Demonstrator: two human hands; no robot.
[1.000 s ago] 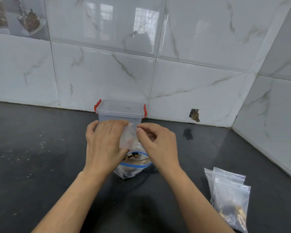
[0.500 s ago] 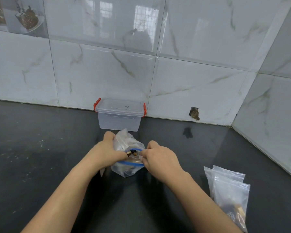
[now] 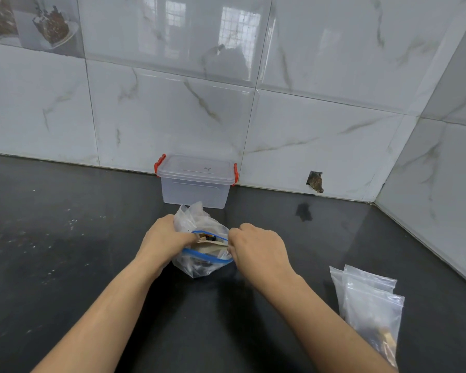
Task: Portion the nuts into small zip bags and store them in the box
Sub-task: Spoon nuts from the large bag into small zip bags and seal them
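Black countertop (image 3: 65, 265), marbled wall tiles (image 3: 172, 117)

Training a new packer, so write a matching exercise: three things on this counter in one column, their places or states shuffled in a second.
Things:
1. plastic box
2. big zip bag
3. small zip bags

Places or states:
A. lying flat at the right, untouched
B. against the tiled wall, lid on
C. mouth held open between the left hand and right hand

Pairs: 1-B, 2-C, 3-A
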